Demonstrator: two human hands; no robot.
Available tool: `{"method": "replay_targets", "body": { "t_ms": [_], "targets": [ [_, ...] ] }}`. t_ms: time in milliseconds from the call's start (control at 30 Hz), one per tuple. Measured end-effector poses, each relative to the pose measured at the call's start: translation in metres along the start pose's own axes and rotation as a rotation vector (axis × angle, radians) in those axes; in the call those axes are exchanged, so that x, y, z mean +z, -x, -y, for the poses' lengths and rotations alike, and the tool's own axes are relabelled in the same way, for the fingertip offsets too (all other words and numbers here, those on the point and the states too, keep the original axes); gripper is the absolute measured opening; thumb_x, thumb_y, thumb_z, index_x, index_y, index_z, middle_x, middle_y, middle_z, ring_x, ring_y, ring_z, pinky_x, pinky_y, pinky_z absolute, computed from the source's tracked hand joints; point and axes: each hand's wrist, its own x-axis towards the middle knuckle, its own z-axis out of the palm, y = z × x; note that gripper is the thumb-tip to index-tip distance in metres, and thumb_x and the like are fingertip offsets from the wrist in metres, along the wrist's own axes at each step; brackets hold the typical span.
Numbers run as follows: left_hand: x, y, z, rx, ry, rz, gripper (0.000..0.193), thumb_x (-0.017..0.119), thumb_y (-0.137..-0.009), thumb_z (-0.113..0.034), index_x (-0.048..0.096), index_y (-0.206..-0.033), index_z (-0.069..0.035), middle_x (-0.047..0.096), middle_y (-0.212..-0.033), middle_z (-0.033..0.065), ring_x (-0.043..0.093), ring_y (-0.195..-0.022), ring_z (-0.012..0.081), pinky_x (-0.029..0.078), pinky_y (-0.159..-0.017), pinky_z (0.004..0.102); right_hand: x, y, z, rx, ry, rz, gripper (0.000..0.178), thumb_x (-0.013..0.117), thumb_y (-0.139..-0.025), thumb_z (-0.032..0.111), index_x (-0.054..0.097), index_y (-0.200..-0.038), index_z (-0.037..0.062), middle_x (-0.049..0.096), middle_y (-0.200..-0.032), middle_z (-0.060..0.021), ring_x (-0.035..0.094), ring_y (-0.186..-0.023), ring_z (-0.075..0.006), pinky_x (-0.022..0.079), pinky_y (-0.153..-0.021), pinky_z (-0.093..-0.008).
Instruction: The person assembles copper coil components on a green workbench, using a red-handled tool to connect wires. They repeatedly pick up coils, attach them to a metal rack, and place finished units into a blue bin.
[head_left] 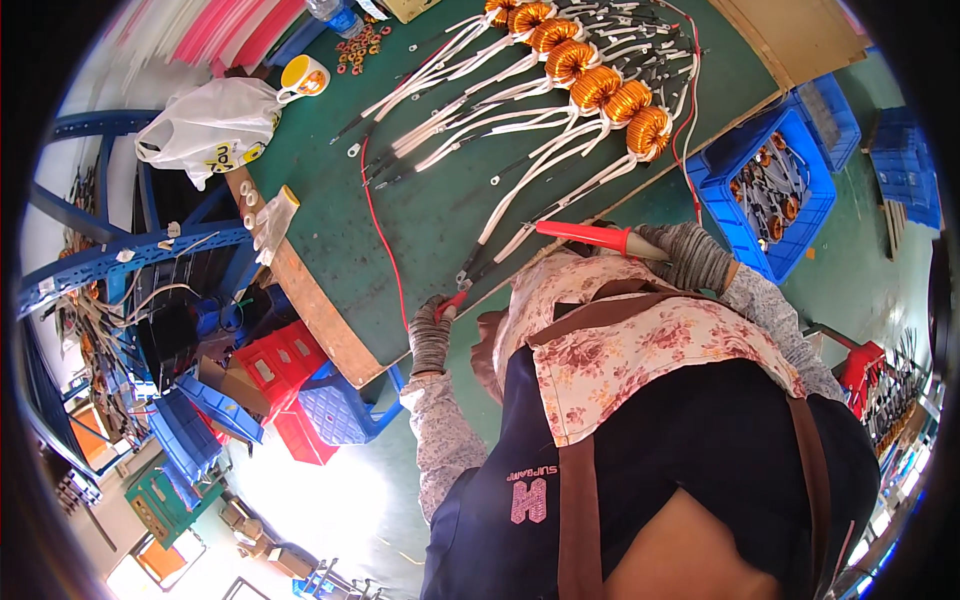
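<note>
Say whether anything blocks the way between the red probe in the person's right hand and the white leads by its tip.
Nothing visible does. The right hand holds the red probe, its tip right beside the white leads; whether it touches one cannot be told.

Counter (320,215): green top, wooden strip along left edge. Row of copper-coloured ring coils (596,87) on far right part, pale sleeved leads (460,105) spread left and toward near edge, dark ends. Thin red wire (375,215) curves across left-middle to near edge. Far left: white plastic bag (215,125) at the edge, yellow-and-white mug (303,76), pile of small orange-brown rings (357,52), clear bottle (338,18). Small white rolls (249,198) on left edge.
</note>
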Motion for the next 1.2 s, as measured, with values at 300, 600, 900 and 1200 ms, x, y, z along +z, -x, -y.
{"method": "replay_targets", "body": {
  "t_ms": [300,600,900,1200],
  "targets": [
    [-0.001,-0.003,0.002,0.029,0.019,0.020,0.026,0.063,-0.077,-0.019,0.061,-0.100,-0.006,0.064,-0.089,0.0120,0.060,-0.082,0.0220,0.047,-0.077,0.0318,-0.003,0.000,0.002,0.025,-0.026,0.021,0.044,0.062,-0.069,0.017,0.053,-0.110,0.0039,0.060,-0.081,-0.0183,0.059,-0.073,-0.0352,0.048,-0.064,-0.0379],
    [0.000,-0.005,0.006,0.034,0.022,0.031,0.024,0.063,-0.079,-0.017,0.060,-0.100,-0.006,0.064,-0.086,0.0096,0.059,-0.080,0.0171,0.046,-0.076,0.0293,-0.003,-0.001,0.004,0.033,-0.043,0.034,0.046,0.062,-0.067,0.017,0.053,-0.111,0.0045,0.060,-0.082,-0.0190,0.059,-0.075,-0.0357,0.048,-0.066,-0.0377],
    [-0.002,-0.005,0.004,0.029,0.028,0.044,0.024,0.064,-0.078,-0.017,0.061,-0.100,-0.006,0.063,-0.084,0.0071,0.057,-0.078,0.0144,0.046,-0.074,0.0282,-0.004,-0.003,0.005,0.056,-0.057,0.063,0.047,0.062,-0.066,0.018,0.053,-0.111,0.0055,0.060,-0.083,-0.0192,0.059,-0.076,-0.0341,0.049,-0.067,-0.0364],
    [-0.006,-0.018,-0.002,-0.080,0.401,-0.009,0.024,0.066,-0.077,-0.018,0.062,-0.099,-0.008,0.059,-0.076,0.0014,0.049,-0.064,0.0068,0.043,-0.059,0.0222,-0.003,-0.022,0.027,0.083,-0.200,-0.174,0.047,0.061,-0.070,0.019,0.050,-0.113,0.0023,0.059,-0.091,-0.0205,0.057,-0.083,-0.0360,0.047,-0.073,-0.0388]
  ]
}}
